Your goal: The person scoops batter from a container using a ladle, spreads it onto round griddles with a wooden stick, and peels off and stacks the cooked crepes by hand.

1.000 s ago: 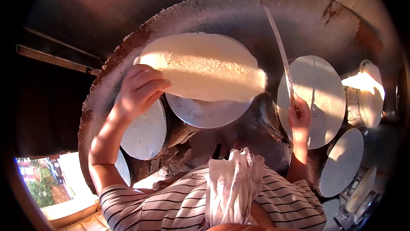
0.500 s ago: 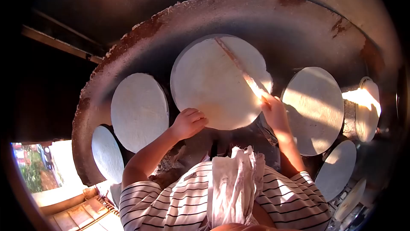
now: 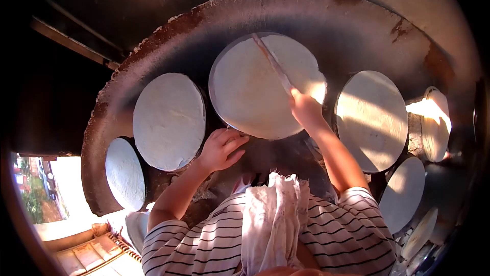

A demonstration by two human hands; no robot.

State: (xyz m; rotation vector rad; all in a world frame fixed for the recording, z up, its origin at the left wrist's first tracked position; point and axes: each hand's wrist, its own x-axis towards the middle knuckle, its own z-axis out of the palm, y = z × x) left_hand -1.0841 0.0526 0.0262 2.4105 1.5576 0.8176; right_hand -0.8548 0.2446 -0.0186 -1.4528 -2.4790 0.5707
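Note:
In front of me a thin, pale round sheet like dough or batter covers a round plate, whose darker rim shows at the upper left. My right hand is wrapped around a long flat wooden stick. The stick lies slantwise across the sheet, its far tip at the upper edge. At the lower left edge of the plate is my left hand, its fingers loosely apart and the fingertips beside the rim. Whether they touch the rim, I cannot tell.
A broad curved metal wall with a crusted edge arches behind the plates. Other pale discs stand on both sides: a left disc, a far-left disc, a right disc and several more at far right. Sunlight falls across the right side.
My right hand has shifted left and upward with the stick. My left hand has come off the sheet's lower edge and its fingers have spread. The view has tilted slightly.

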